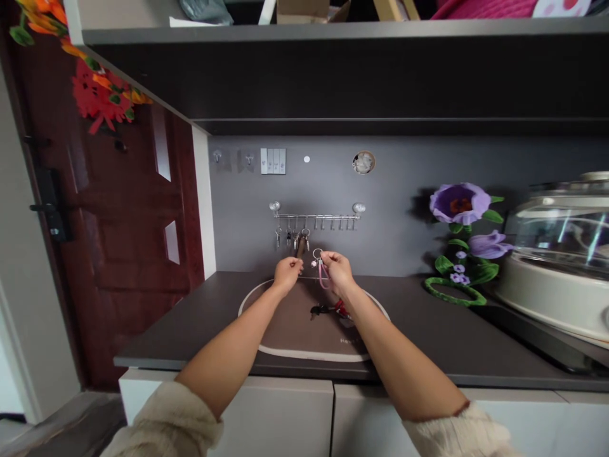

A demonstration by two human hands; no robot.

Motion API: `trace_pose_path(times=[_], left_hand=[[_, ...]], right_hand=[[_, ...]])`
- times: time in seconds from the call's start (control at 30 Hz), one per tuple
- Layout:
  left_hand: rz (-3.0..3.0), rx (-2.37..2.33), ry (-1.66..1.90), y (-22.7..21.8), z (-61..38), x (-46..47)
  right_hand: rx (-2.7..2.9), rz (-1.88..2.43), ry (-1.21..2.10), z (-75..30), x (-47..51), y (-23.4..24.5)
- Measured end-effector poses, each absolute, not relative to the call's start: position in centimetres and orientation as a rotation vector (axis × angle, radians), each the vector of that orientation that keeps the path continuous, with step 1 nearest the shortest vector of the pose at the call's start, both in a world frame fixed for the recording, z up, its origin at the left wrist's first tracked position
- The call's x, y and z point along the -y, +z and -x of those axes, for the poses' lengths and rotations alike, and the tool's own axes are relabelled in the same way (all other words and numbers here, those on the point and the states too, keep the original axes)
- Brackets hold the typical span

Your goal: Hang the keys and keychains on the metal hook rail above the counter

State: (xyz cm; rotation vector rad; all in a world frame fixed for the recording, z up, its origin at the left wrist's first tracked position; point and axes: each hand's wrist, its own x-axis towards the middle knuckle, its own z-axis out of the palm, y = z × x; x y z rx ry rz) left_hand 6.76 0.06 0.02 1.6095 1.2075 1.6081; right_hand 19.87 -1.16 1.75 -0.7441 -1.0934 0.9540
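My right hand point(339, 271) pinches a key ring with a pink strap point(324, 276) and a small pale charm, held just in front of the wall. My left hand point(287, 275) has its fingers closed at the lower end of a brown key fob point(301, 246); whether it grips the fob is hard to see. That fob hangs with several keys point(278, 237) on the left hooks of a clear hook rail point(316, 217). Below my hands, a bunch of keys with a red piece point(340, 309) lies on a brown mat point(290, 324), partly behind my right forearm.
The mat rests on a dark countertop point(409, 343) under a low overhanging shelf point(342, 70). Rightward stand purple fabric flowers point(459, 204) and a white appliance with a clear cover point(547, 285). A dark red door point(128, 254) is at left. Small hooks point(248, 158) stick to the wall.
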Motion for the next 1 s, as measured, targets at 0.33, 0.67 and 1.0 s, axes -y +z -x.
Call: trace_pose_path(times=[0.33, 0.67, 1.0], left_hand=[[-1.8, -1.241, 1.625, -0.7, -5.5, -0.7], [-1.807, -1.242, 1.624, -0.8, -5.5, -0.8], [-1.712, -1.217, 1.651, -0.4, -5.4, -0.9]], right_hand=[[1.029, 0.805, 0.874, -19.3, -1.4, 6.4], [0.911, 0.818, 0.879, -18.5, -5.3, 7.9], [0.801, 0.848, 0.912, -17.5, -7.0, 7.5]])
